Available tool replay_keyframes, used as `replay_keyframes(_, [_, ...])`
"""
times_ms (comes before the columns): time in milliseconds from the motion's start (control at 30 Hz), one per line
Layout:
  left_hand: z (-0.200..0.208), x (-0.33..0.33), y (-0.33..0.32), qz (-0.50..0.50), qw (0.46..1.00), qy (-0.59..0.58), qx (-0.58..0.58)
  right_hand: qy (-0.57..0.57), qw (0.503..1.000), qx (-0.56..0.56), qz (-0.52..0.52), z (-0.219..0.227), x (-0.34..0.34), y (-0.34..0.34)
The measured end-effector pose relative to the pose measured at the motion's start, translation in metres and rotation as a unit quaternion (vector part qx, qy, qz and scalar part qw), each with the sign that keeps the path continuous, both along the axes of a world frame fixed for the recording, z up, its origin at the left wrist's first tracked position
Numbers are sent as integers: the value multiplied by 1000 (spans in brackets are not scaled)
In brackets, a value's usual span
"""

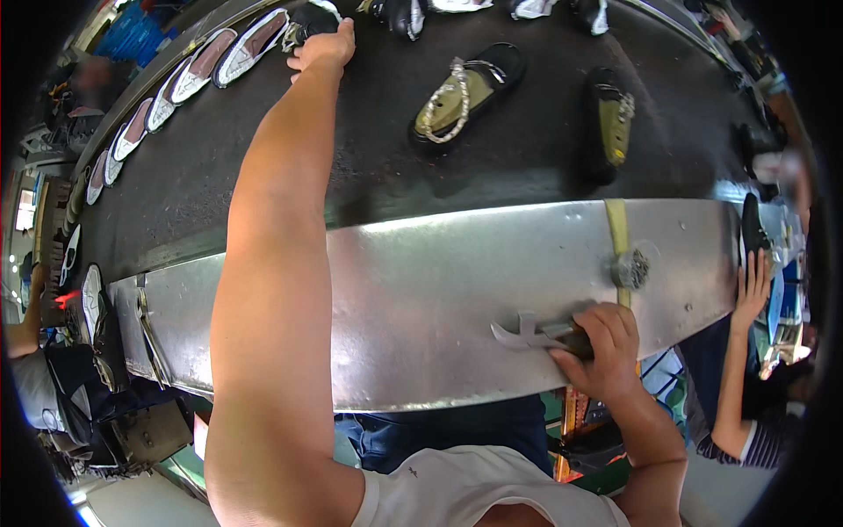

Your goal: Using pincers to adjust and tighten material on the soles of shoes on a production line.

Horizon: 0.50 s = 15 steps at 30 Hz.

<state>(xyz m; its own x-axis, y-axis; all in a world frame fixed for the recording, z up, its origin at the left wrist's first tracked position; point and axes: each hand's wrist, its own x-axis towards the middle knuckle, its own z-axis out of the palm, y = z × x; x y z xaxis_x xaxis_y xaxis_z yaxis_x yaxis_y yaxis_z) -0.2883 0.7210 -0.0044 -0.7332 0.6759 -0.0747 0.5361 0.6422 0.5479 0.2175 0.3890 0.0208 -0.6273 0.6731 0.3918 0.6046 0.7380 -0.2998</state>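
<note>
My left arm stretches far across the dark work surface. At its end my left hand [327, 51] is closed on a black shoe [307, 21] with a white edge, in the row at the far side. My right hand [608, 347] grips a pair of lasting pincers [527, 335] by the handles, low over the metal ledge. The curved metal jaws point left. Part of the handles is hidden in my fist.
Several white-edged shoe pieces [250, 46] curve along the far left. Two dark sandals [465, 101] [612, 123] lie on the dark belt [378, 167]. A yellowish strap [617, 228] with a grey lump [630, 269] crosses the metal ledge [439, 263]. At right, a co-worker's hand [752, 285] touches a black shoe [752, 230].
</note>
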Motion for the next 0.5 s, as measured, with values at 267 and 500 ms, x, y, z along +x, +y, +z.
replay_keyframes(267, [7,-141,-40,-39,971,232,-40,-34,999,-21,-9,1,-5,3])
replay_keyframes(500, [0,-177,-66,-139,982,126,10,-36,999,-31,-9,2,-11,0])
